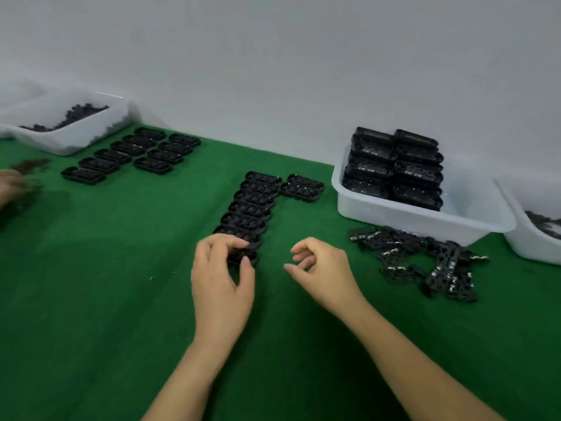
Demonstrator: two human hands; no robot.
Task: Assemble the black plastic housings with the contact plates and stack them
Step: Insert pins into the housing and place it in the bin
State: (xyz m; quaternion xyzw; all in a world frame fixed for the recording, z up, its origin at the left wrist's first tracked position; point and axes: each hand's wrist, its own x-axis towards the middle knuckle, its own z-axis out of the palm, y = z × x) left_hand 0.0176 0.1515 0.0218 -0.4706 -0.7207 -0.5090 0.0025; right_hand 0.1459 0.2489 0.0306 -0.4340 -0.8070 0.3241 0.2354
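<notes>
A row of several black plastic housings [252, 205] lies on the green mat, with two more [302, 186] to its right. My left hand [223, 275] pinches the nearest housing [247, 257] of the row between fingers and thumb. Just right of it, my right hand [321, 268] hovers above the mat with loosely curled fingers and holds nothing. Loose black contact plates [422, 262] with metal tabs lie in a heap to the right. Stacked assembled housings [394, 168] fill a white bin [394, 214].
At the back left stands a white bin [69, 138] of small dark parts, with two more rows of housings [133, 154] beside it. Another person's hand [12, 185] is at the left edge. A further white bin [534, 235] is at the right edge.
</notes>
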